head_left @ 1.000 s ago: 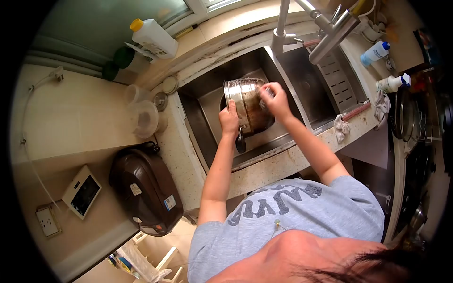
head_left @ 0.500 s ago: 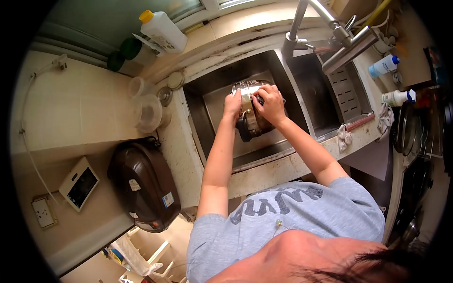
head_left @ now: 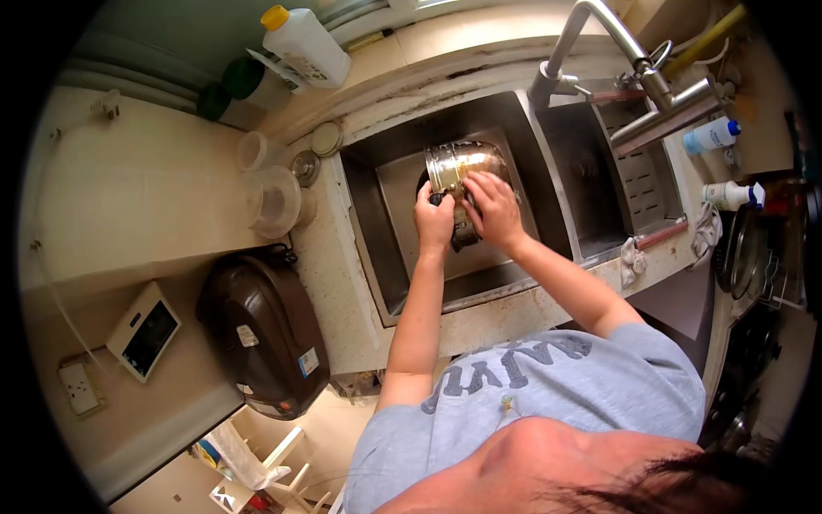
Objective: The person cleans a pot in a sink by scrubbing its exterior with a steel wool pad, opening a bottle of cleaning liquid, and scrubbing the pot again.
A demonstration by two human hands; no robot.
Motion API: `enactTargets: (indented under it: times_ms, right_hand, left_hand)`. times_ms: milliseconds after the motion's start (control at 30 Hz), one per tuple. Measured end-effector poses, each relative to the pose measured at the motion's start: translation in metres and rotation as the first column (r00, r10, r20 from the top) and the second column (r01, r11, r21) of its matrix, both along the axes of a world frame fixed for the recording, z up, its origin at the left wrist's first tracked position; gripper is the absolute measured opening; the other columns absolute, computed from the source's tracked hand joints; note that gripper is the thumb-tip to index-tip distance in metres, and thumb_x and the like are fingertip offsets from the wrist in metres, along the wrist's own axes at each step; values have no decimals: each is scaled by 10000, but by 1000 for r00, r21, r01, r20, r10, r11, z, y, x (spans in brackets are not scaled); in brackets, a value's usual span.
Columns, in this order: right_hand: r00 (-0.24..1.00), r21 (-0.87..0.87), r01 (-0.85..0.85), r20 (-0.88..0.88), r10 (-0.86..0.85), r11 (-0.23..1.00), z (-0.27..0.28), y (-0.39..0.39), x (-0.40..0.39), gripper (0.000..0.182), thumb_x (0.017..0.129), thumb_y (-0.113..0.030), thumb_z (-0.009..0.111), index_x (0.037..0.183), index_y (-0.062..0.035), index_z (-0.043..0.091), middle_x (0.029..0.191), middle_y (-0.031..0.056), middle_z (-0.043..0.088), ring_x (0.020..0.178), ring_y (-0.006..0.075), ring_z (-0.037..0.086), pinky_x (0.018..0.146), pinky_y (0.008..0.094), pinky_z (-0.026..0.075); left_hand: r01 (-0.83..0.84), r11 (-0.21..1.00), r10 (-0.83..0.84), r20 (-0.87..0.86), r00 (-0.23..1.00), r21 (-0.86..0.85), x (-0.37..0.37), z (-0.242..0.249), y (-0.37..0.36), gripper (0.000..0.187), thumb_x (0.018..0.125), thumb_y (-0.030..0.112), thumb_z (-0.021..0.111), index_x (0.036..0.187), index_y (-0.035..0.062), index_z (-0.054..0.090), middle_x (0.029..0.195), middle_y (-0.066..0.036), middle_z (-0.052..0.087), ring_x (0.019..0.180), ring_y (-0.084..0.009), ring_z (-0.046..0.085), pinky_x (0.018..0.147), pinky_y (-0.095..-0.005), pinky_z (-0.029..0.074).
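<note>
A shiny metal pot (head_left: 471, 158) lies tilted on its side in the left sink basin (head_left: 390, 210), its wall marked with brownish stains. At the near left of the pot, my left hand (head_left: 434, 221) is closed around its black handle (head_left: 437, 199). My right hand (head_left: 497, 212) presses against the pot's outer wall, fingers bent and slightly blurred. A dark scouring pad (head_left: 468, 198) shows only in part under those fingers; the rest is hidden.
A tall metal faucet (head_left: 591, 51) rises behind the basins. To the right is a second basin (head_left: 582, 184) with a slotted rack (head_left: 638, 184). Plastic tubs (head_left: 278, 201) and a brown appliance (head_left: 261, 334) stand left. Spray bottles (head_left: 728, 195) line the right side.
The pot has turned, bringing its handle up into my left hand, which gripped the rim side before. My right hand has shifted slightly down along the wall. The view has moved a little.
</note>
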State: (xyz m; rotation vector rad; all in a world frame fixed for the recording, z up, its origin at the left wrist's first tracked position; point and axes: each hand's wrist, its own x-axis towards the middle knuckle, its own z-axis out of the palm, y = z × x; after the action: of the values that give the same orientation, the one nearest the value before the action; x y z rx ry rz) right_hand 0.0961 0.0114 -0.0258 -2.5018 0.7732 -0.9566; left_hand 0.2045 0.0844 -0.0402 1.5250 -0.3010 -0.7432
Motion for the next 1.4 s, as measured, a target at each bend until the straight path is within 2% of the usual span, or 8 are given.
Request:
enactTargets:
  times_ms: [133,233,467,667,867,1000,1233,1400]
  right_hand:
    - [999,75,40,-32,-38,996,-20,-40,40,185,782,-190,604,898,-46,607,1076,107,594,1016,274,545,832,388,445]
    - [871,382,280,-488,-65,881,-11,-86,87,269,789,-321,545,803,-78,661,833,151,644,802,341,613,714,441,491]
    - [996,-163,6,-91,-21,987,-13,-25,23,267,756,-215,600,970,-58,630,1009,84,631,1002,273,547,881,435,398]
    - [778,383,350,-626,-38,855,-2,-72,87,280,786,-280,553,994,-114,641,1028,75,634,1006,247,553,851,423,393]
    - [972,-212,53,-212,-98,976,-15,-18,23,330,779,-275,560,1052,-94,597,1113,38,598,1063,234,524,855,459,382]
    - [809,302,303,-582,-76,904,-4,-78,81,298,817,-344,480,862,-128,680,909,117,651,882,295,601,757,437,449]
    - [963,-102,43,-261,-69,994,-16,-19,20,435,749,-266,589,1151,-105,554,1173,68,564,1098,266,483,890,415,359]
    - [833,361,301,-550,-60,883,4,-78,71,255,791,-284,532,913,-95,653,992,101,638,970,268,571,836,409,429]
  left_hand:
    - [74,997,-75,50,996,29,3,2,0,400,689,40,520,1084,-9,563,759,-70,619,661,-121,553,630,-277,456]
    - [39,992,-50,96,994,117,1,5,1,410,691,45,524,1096,-12,562,747,-65,618,630,-125,545,608,-282,454]
    - [41,993,-59,165,984,106,0,15,-3,384,665,43,517,1040,-16,576,657,-77,593,547,-136,524,568,-299,451]
    - [33,985,-75,252,965,169,1,15,0,423,656,60,522,1071,-14,562,620,-108,593,505,-196,535,559,-329,454]
    - [24,994,-51,268,962,103,0,14,-4,383,652,48,520,1028,-18,564,710,-139,615,587,-225,565,593,-347,452]
    - [77,988,-108,245,963,134,1,13,0,394,658,39,514,1045,-18,568,668,-65,572,552,-146,497,548,-292,416]
    - [71,993,-93,262,961,89,2,19,-4,430,659,48,531,1082,-17,576,752,-44,616,640,-103,522,610,-258,442]
    - [109,984,-138,218,966,140,3,17,0,403,652,48,518,1042,-37,566,809,-153,643,674,-226,606,678,-322,473]
